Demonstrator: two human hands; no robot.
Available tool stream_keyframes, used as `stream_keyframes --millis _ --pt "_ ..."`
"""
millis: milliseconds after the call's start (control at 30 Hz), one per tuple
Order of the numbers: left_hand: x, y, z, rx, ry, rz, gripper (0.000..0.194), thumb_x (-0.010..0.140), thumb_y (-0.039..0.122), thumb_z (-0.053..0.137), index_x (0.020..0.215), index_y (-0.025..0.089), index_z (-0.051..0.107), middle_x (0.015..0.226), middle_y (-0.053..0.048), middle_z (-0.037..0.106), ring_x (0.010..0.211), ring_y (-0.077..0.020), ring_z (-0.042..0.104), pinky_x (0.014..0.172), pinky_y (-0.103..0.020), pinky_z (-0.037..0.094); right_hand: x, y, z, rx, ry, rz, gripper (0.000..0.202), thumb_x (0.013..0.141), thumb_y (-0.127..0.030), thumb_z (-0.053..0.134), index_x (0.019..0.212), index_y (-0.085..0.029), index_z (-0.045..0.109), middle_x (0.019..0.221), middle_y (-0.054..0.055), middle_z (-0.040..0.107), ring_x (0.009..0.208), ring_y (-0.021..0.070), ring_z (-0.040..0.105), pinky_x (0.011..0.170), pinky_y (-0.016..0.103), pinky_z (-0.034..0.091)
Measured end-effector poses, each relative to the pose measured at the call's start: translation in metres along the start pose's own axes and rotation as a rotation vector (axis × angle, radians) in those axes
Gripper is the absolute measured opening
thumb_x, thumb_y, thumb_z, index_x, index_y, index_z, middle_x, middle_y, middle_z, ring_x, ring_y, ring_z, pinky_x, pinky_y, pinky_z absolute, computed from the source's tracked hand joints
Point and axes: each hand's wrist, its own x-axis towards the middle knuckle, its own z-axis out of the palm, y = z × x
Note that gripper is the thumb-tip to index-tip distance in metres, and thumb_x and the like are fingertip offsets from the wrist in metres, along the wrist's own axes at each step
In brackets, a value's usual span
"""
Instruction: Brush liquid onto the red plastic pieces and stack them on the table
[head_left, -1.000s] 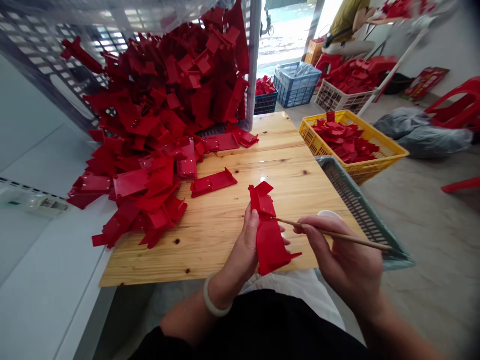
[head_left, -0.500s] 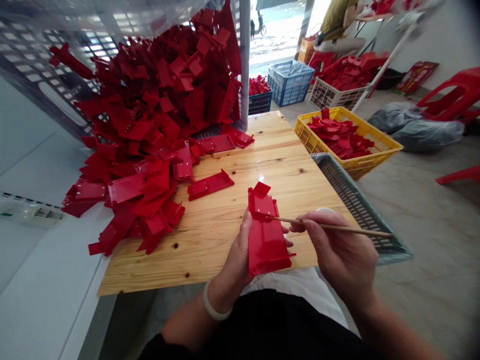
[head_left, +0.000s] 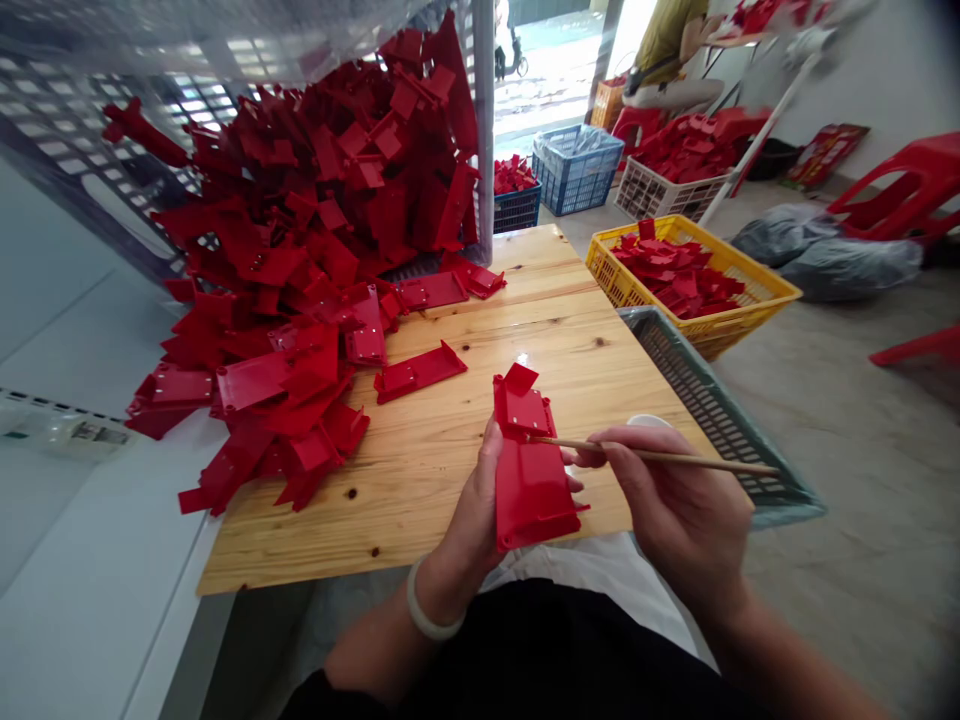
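My left hand [head_left: 480, 490] is closed around a red plastic part [head_left: 532, 495], a flat panel with a raised flap at its far end, held tilted over the table's near edge. Between the fingertips of my right hand [head_left: 675, 500] is a thin wooden stick [head_left: 697, 461], gripped like a pen. Its tip meets the panel near the seam below the small white dots; whether it presses there I cannot tell. Partly behind my right hand stands a small white round container [head_left: 649, 421]. A single red part [head_left: 420, 371] lies on the wooden table [head_left: 435, 450].
A grey crate [head_left: 484, 130] on its side spills a heap of red parts [head_left: 300, 230] onto the table's left. Beyond the right edge stand a green-grey crate [head_left: 697, 390] and a yellow crate [head_left: 757, 285] with red parts. A person [head_left: 675, 50] sits farther back.
The stick's tip has shifted slightly left along the panel, with my right hand following a little. My left hand keeps the red part almost still. The view has shifted slightly.
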Motion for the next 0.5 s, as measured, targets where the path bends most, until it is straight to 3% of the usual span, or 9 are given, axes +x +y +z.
stream_keyframes --millis 167,367,500 --pt "0.002 -0.001 -0.001 0.023 0.008 -0.013 0.083 0.096 0.083 0.047 0.109 0.008 0.078 0.097 -0.022 0.081 0.093 -0.0372 0.078 0.09 -0.054 0.063 0.002 -0.003 -0.001 0.008 0.022 -0.004 0.017 0.103 -0.013 0.067 0.115 -0.024 0.072 0.092 0.001 0.079 0.082 0.0183 0.076 0.079 0.034 0.059" --pt "-0.002 0.0 0.005 0.038 0.076 0.04 0.078 0.095 0.077 0.058 0.143 0.015 0.062 0.117 -0.021 0.08 0.092 -0.0343 0.079 0.085 -0.049 0.064 0.002 0.0 -0.003 -0.054 -0.046 -0.044 0.016 0.103 -0.015 0.067 0.115 -0.025 0.071 0.093 0.001 0.078 0.084 0.0186 0.076 0.078 0.035 0.059" --pt "0.013 0.003 -0.004 0.083 0.048 0.023 0.073 0.099 0.07 0.057 0.147 0.015 0.054 0.112 -0.02 0.08 0.089 -0.0327 0.08 0.081 -0.046 0.064 -0.002 0.006 -0.016 -0.07 0.05 -0.016 0.016 0.102 -0.017 0.069 0.116 -0.024 0.073 0.094 0.001 0.079 0.082 0.0196 0.077 0.08 0.035 0.061"
